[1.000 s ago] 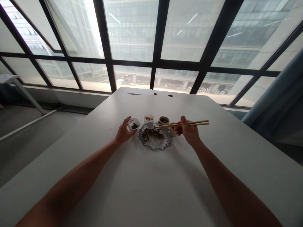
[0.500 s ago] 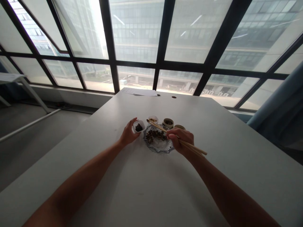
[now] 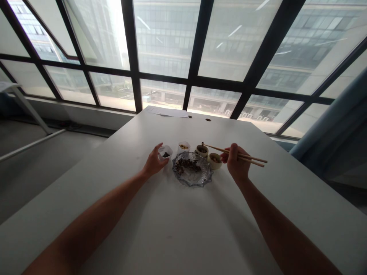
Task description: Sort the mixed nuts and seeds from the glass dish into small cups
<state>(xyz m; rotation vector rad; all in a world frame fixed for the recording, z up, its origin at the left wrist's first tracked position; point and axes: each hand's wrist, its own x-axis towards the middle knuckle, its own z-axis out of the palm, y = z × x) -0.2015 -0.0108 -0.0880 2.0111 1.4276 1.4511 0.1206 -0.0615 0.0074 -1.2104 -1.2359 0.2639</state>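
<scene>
My right hand (image 3: 237, 162) is closed round a pair of wooden chopsticks (image 3: 233, 153). Their tips hang over a small round cup (image 3: 202, 150) with dark bits inside. My left hand (image 3: 154, 161) curls round a small white square cup (image 3: 165, 152) holding dark seeds. Between my hands lies a clear glass plate (image 3: 192, 174) with a heap of dark seeds. Behind the plate stands a second white square cup (image 3: 183, 146) with pale pieces. A second round cup (image 3: 215, 160) with pale pieces sits by my right hand.
Everything stands on a large white table (image 3: 183, 229). A sheet of paper (image 3: 168, 111) lies at the table's far edge, near a dark cable hole (image 3: 208, 120). Tall dark-framed windows rise behind. A blue curtain (image 3: 338, 126) hangs at the right.
My right hand has swung the chopsticks off the plate and to the right, so their tips now reach over the round cup. My left hand stays on the white cup.
</scene>
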